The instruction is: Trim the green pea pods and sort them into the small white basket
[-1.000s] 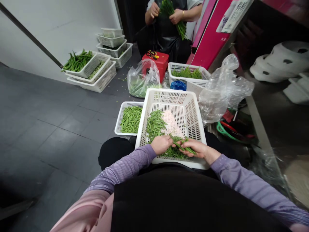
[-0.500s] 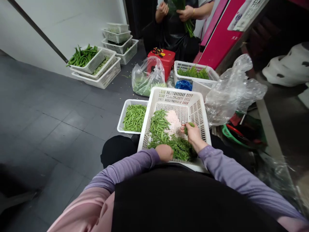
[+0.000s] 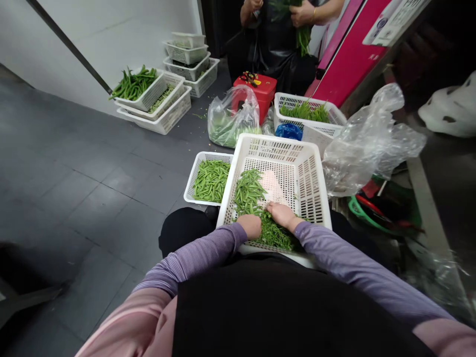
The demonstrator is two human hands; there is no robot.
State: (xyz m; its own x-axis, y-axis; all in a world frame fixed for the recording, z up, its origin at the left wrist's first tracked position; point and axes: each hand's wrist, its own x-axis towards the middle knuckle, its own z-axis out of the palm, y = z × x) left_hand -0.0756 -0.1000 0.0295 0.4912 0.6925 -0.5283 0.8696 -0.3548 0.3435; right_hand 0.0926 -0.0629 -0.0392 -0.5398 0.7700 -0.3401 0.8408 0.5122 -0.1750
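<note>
Lap basket (image 3: 316,163) | we are resting both hands in the pea pods (image 3: 248,191) | left hand (image 3: 250,225) curled at 7 o'clock, contents hidden | right hand (image 3: 282,214) flat on the trimmings (image 3: 277,235), seemingly empty | we are advising: lift single pods, snapping tips over the pile.

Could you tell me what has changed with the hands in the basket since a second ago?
The right hand let go of the pods, reached up the big basket, then came back beside the left hand on the pea pods. The left hand and the small basket stayed put.
</note>
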